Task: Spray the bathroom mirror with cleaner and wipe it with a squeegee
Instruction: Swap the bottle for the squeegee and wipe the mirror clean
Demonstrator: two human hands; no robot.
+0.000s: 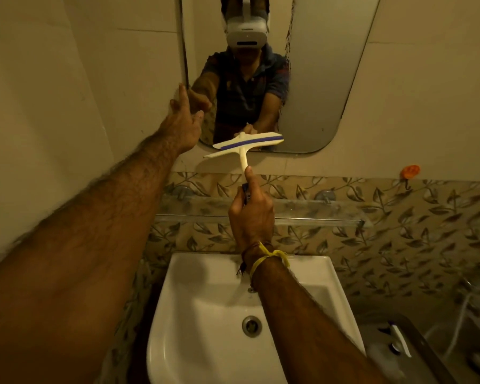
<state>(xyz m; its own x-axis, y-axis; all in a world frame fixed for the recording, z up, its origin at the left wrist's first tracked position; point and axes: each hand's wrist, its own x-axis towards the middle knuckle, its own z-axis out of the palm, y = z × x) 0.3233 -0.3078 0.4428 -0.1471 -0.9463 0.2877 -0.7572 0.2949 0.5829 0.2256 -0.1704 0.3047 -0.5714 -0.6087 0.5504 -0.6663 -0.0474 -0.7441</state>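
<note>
The bathroom mirror (322, 79) hangs on the tiled wall above the sink, with rounded lower corners. My right hand (251, 214) is shut on the handle of a cream squeegee (243, 153) with a blue rubber strip. The squeegee's blade lies against the mirror's bottom edge, tilted slightly up to the right. My left hand (185, 120) rests against the mirror's left edge with fingers spread, holding nothing. The mirror reflects a person wearing a white headset. No spray bottle is in sight.
A clear glass shelf (302, 209) runs along the wall under the mirror, just behind my right hand. A white sink (183, 314) sits below. An orange hook (410, 171) is stuck on the wall at the right. A toilet and hose show at lower right.
</note>
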